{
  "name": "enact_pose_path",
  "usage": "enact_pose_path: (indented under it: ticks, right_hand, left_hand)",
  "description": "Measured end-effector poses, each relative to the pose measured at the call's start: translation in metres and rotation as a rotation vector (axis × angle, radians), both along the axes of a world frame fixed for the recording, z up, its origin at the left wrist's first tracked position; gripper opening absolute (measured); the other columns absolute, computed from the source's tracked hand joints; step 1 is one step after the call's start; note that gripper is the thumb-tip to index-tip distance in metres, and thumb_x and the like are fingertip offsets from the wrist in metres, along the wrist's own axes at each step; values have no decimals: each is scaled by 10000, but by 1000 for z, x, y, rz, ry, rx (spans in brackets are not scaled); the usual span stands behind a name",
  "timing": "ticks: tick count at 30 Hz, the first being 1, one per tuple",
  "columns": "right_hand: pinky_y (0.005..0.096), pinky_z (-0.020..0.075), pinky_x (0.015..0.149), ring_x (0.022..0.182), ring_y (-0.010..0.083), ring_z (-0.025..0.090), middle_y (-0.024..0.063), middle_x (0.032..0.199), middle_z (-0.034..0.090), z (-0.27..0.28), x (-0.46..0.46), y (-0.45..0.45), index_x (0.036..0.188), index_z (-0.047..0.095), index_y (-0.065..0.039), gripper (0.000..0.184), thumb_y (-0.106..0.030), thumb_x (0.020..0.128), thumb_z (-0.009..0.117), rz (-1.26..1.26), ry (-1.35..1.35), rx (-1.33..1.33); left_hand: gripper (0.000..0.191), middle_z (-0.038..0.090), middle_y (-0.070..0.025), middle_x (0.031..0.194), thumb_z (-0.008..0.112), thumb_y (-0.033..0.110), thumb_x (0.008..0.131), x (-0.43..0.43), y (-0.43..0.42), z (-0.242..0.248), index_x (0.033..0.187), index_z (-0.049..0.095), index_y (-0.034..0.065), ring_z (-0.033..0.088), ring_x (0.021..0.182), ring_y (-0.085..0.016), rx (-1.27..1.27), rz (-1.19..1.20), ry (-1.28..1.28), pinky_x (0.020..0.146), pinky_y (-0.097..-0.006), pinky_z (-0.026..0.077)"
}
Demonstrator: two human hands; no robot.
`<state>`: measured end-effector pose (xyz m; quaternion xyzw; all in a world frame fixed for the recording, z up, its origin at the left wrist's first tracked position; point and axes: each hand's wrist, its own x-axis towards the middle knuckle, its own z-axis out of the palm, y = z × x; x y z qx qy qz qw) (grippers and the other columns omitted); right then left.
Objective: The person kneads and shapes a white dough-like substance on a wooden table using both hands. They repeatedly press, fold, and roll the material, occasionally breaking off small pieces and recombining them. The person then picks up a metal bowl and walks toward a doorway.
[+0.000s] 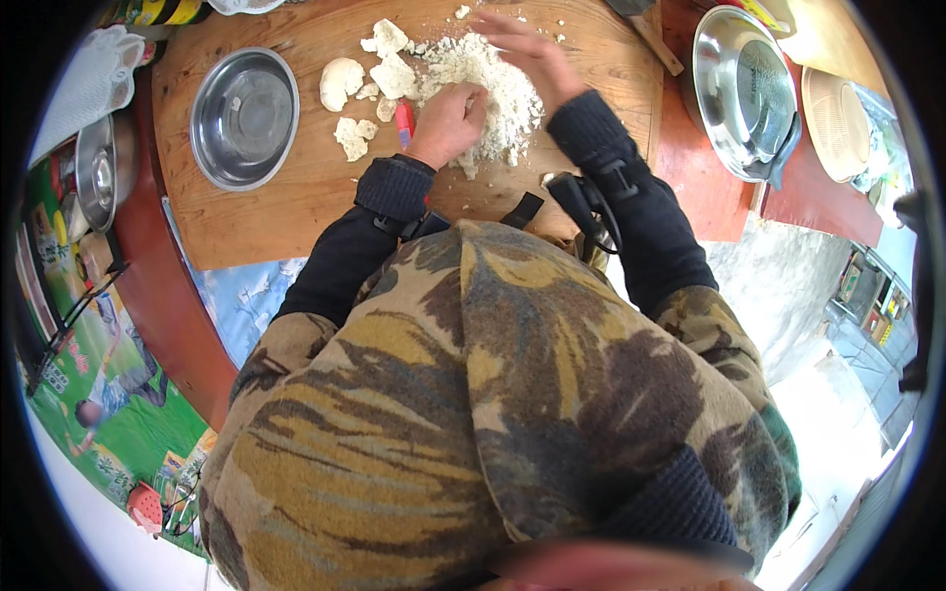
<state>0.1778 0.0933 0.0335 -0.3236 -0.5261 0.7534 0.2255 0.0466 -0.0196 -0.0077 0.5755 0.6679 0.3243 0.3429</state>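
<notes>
A heap of white crumbs (480, 70) lies on a wooden board (295, 221). My left hand (452, 122) rests at the heap's near left side with its fingers curled; whether anything is between them is hidden. Over the heap's right edge, my right hand (533, 59) is held with fingers apart and nothing in it. Larger white chunks (392, 75) of a crumbly food lie left of the heap, along with a rounded piece (341, 83). Close beside my left hand is a red object (404, 122), partly hidden by the hand.
An empty metal basin (245, 118) sits on the board's left part. At the upper right lies a wooden-handled tool (654, 43). Beyond the board on the right are a large metal basin (706, 96) and a woven or plastic basket (835, 122). More metal bowls (96, 173) are at left.
</notes>
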Motion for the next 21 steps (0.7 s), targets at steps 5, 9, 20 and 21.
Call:
enact_pose_path:
  ticks: [5, 9, 20, 21]
  right_hand:
    - [366, 356, 969, 1196, 304, 386, 115, 1262, 461, -11, 83, -9, 1261, 466, -191, 676, -179, 626, 699, 142, -712, 757]
    - [452, 345, 950, 1156, 340, 392, 101, 1293, 385, -26, 118, -70, 1310, 355, -252, 838, -178, 556, 712, 170, -1184, 917]
    - [395, 389, 940, 1106, 327, 394, 171, 1167, 441, -37, 79, -67, 1287, 345, -82, 898, -167, 512, 792, -182, -635, 636]
    - [396, 386, 942, 1109, 325, 391, 175, 1161, 444, -40, 71, -66, 1285, 351, -81, 895, -164, 512, 794, -206, -549, 726]
  left_hand:
    - [176, 585, -189, 812, 543, 176, 814, 2, 0, 0, 878, 608, 25, 567, 782, -338, 96, 20, 17, 702, -404, 458]
    - [166, 574, -135, 856, 555, 154, 825, 9, 3, 7, 917, 606, 25, 571, 701, -238, 139, 8, 131, 662, -329, 464]
    - [740, 490, -203, 1119, 619, 424, 815, 37, 6, 40, 1272, 282, -51, 520, 1027, -231, -292, -216, -423, 810, -303, 471]
    - [768, 481, -209, 1126, 632, 432, 802, 37, 7, 44, 1282, 266, -44, 520, 1025, -235, -280, -175, -457, 810, -306, 473]
